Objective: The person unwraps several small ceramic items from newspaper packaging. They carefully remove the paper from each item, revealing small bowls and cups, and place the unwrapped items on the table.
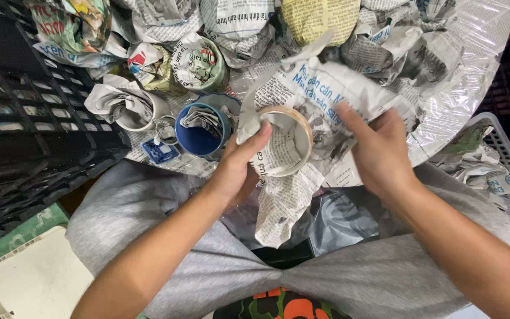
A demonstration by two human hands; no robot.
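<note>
Holding the cup (287,142) steady, the left hand (237,168) clamps its rim; the right hand (379,150), fingers together, should press the newspaper (326,94) tight around it.

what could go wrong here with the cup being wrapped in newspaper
The cup is held over the table edge, above the lap, mostly by the left hand; a slip could drop it. The newspaper hangs loose below, so the wrap may come undone or tear while the right hand tucks it. The blue cup and white cup stand close by the left wrist and could get knocked.
</note>
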